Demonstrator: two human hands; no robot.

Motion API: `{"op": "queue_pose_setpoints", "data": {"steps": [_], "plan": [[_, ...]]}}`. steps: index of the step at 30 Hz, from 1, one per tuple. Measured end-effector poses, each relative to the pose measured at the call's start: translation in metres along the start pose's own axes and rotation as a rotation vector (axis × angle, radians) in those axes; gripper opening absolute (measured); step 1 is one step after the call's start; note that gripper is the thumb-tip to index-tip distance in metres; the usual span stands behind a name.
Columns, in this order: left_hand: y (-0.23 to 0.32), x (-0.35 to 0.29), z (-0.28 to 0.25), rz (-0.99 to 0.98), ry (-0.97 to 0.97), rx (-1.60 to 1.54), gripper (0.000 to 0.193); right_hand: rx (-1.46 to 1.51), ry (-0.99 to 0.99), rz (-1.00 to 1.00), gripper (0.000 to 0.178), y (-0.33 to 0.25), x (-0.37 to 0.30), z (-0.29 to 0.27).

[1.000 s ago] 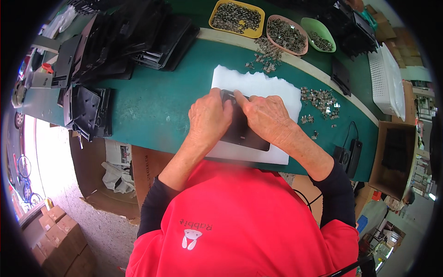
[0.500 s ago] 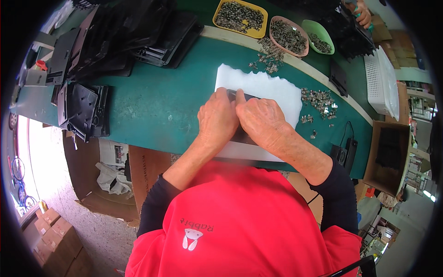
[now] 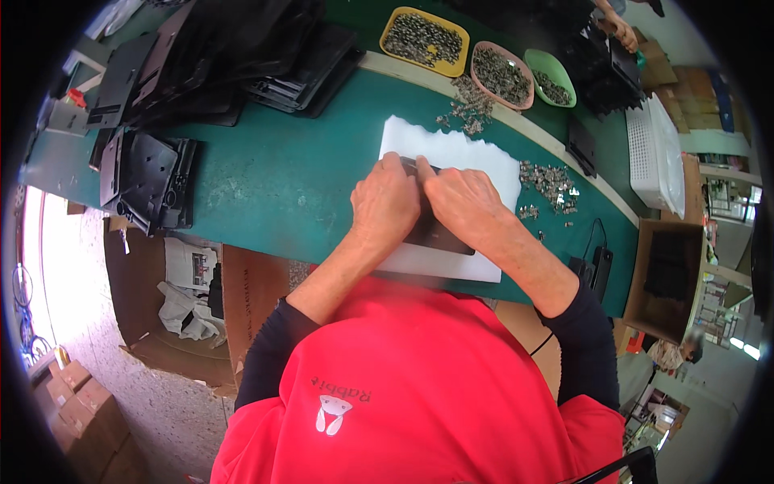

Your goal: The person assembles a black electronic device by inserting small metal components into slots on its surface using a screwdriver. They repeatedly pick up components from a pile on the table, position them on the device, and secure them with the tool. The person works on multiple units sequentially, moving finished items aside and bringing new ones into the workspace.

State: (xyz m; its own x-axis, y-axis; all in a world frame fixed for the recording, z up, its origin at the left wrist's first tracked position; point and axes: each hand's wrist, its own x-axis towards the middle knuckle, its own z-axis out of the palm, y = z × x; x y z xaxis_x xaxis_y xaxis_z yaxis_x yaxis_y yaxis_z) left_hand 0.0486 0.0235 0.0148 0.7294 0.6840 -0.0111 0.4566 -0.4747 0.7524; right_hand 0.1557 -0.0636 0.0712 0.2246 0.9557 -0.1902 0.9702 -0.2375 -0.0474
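Item: dark flat panel, one, lying on a torn-edged white sheet on the green counter, directly before the wearer.

Left hand: bent round the panel's far left part, grasping it (fingertips partly hidden). Right hand: resting on the panel close beside the left, index finger extended to the far edge, other fingers curled; whether it pinches anything cannot be told.

Loose small metal parts: scattered on the counter, right of the sheet; a further heap beyond the sheet, by the pale strip.

Containers, three, each holding small metal parts, beyond the strip: yellow tray, pink bowl, green bowl.

Black panels: stacked, far left; smaller black pieces at the near left edge.

Black device with cord: right end of the counter.

White perforated basket: far right. Cardboard box: just off the counter's right end, dark contents.

Co-worker's hand: top right, near black parts.
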Motion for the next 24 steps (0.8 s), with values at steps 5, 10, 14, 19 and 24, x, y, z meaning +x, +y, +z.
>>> {"op": "queue_pose_setpoints", "data": {"steps": [5, 10, 14, 19, 24], "plan": [[0.004, -0.001, -0.003, -0.059, -0.015, -0.004, 0.032, -0.011, 0.046, 0.085, 0.05, 0.007, -0.02, 0.024], [0.004, -0.001, -0.003, -0.078, -0.029, 0.008, 0.031, -0.033, -0.025, 0.11, 0.051, 0.002, -0.016, 0.015], [0.003, -0.002, -0.002, -0.046, 0.0, 0.007, 0.03, -0.063, -0.038, 0.098, 0.048, 0.001, -0.011, 0.013], [0.004, 0.0, -0.003, -0.064, -0.03, -0.014, 0.03, -0.089, -0.058, 0.079, 0.047, -0.001, -0.008, 0.005], [0.0, 0.0, 0.0, -0.056, -0.029, -0.005, 0.03, -0.122, -0.078, 0.023, 0.046, -0.002, -0.003, 0.001]]}}
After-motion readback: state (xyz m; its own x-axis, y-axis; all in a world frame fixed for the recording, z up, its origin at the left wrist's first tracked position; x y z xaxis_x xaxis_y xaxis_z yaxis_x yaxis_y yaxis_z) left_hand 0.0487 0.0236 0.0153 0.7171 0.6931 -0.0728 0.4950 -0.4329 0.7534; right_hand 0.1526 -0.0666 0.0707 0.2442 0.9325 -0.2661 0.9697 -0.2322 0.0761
